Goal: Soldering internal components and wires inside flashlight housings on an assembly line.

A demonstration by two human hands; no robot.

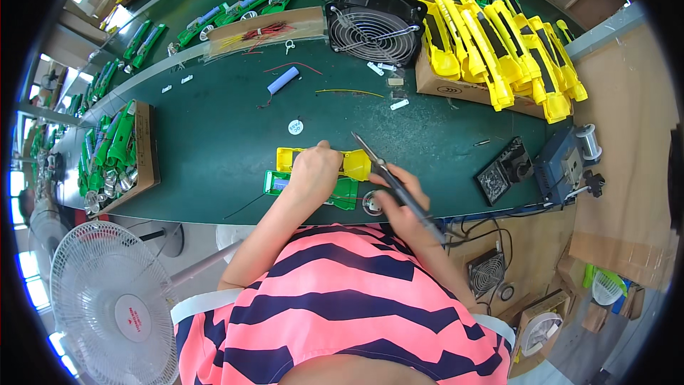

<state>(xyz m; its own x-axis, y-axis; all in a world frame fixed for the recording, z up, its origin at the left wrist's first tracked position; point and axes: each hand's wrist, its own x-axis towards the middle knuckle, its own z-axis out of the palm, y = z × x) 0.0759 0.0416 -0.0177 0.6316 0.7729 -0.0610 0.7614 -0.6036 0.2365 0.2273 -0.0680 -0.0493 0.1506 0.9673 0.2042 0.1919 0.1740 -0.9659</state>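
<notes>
Yellow shell (355, 165) and green shell (347, 192) sit mid-frame, low on the green surface (206, 142). Hands apart: left hand (317, 171) bunched over both shells, fingertips hidden, can't tell if it's pinching; right hand (399, 215) wrapped round the iron (398, 188), tip up-left. Shells look light, stiff, probably slick; take them by the outer edges. Lamp (371, 204) likely fragile. Iron: handle only, tip may be hot. Loose cell (283, 80) above centre, box fan (376, 36) top, yellow heap (499, 43) upper right, green units (114, 146) at left, station (559, 164) at right. Floor fan (117, 299) lower left.
</notes>
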